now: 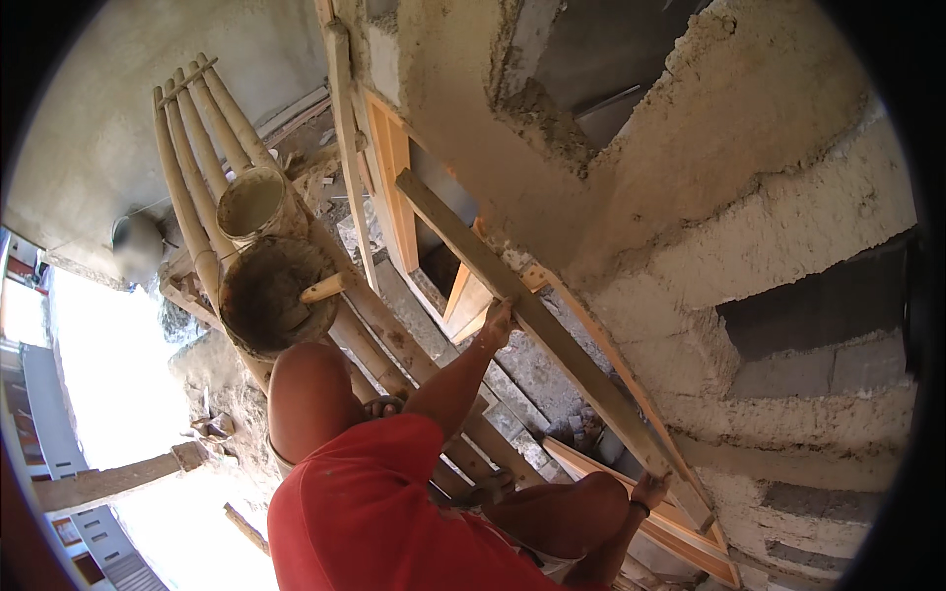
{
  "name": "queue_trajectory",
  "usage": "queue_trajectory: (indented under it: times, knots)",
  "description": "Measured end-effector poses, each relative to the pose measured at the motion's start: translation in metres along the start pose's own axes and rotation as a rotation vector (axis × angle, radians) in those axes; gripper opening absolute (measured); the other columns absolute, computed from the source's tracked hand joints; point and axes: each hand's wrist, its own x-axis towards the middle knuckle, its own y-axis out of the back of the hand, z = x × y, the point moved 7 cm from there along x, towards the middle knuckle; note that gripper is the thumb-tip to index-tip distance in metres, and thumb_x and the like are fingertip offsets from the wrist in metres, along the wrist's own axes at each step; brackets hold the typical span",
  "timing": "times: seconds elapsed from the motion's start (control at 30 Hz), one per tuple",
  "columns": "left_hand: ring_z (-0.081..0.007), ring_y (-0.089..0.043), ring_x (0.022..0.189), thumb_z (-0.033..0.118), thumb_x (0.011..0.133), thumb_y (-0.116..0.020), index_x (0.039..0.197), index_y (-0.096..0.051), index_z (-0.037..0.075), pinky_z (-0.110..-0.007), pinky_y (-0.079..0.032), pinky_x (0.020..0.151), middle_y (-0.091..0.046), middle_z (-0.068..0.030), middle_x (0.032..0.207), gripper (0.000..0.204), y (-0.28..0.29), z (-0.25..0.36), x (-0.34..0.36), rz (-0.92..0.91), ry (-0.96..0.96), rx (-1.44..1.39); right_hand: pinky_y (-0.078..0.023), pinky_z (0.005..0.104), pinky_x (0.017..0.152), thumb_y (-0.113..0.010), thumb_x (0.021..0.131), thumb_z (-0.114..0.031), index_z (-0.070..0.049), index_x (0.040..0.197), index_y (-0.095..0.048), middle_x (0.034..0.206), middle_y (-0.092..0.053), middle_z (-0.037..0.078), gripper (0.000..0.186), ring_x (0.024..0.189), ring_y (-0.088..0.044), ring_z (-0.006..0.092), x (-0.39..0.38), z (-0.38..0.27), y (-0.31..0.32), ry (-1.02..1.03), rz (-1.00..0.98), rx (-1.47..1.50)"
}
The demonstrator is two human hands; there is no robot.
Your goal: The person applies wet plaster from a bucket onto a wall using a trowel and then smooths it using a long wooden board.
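Observation:
A long wooden straightedge board (557, 350) slants across the view, lying along the edge of a window opening in the plastered wall. My left hand (499, 325) is closed round its lower edge near the middle. Toward the board's near right end, my right hand (650, 490) grips it with a dark band at the wrist. An orange-brown wooden window frame (389, 163) borders the opening beside the board. To my left, a round dark mortar tub (232, 320) holds grey mortar and a tool with a wooden handle (323, 288).
I am crouched on a platform of bamboo poles (192, 167). A bucket (222, 212) stands beyond the mortar tub. Rough plaster coats the wall (680, 187) at right, with bare block patches (808, 369). A drop to bright ground lies at far left.

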Motion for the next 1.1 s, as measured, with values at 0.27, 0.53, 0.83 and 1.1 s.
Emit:
queue_trajectory:
  times: [0.27,0.53,0.83,1.1]
  knots:
    - [-0.035,-0.06,0.098,0.032,0.089,-0.054,0.123,-0.048,0.001,-0.052,-0.052,0.079,-0.057,-0.0187,0.117,0.046,0.015,-0.027,0.02,0.014,0.091,0.082,-0.043,0.0339,0.096,-0.063,0.083,-0.005,0.008,0.127,-0.044,0.124,-0.056,0.019,0.05,0.112,-0.056,0.0247,-0.002,0.023,-0.008,0.016,0.019,-0.577]
    - [-0.0253,-0.062,0.083,0.026,0.089,-0.052,0.121,-0.044,-0.001,-0.037,-0.055,0.06,-0.059,-0.0152,0.104,0.043,-0.046,0.044,0.0,0.096,-0.16,0.098,-0.037,0.0431,0.105,-0.053,0.091,-0.021,0.0,0.13,-0.044,0.131,-0.05,0.016,0.045,0.122,-0.047,0.0289,0.011,0.023,-0.026,-0.242,0.081,0.77]
    - [-0.025,-0.06,0.093,0.028,0.088,-0.052,0.121,-0.038,-0.004,-0.034,-0.054,0.071,-0.056,-0.0183,0.105,0.048,-0.076,0.136,-0.014,0.058,-0.287,0.208,-0.034,0.0447,0.107,-0.052,0.093,-0.026,0.001,0.133,-0.04,0.135,-0.045,0.016,0.049,0.124,-0.043,0.0292,-0.009,-0.053,-0.091,-0.186,0.067,0.804]
    - [-0.0261,-0.065,0.067,0.03,0.086,-0.049,0.114,-0.044,-0.005,-0.033,-0.052,0.044,-0.06,-0.0197,0.096,0.046,-0.088,0.204,0.004,0.109,-0.371,0.307,-0.038,0.0424,0.104,-0.057,0.09,-0.028,0.001,0.129,-0.043,0.131,-0.047,0.016,0.05,0.123,-0.044,0.0287,-0.019,-0.1,-0.132,-0.161,-0.032,0.746]
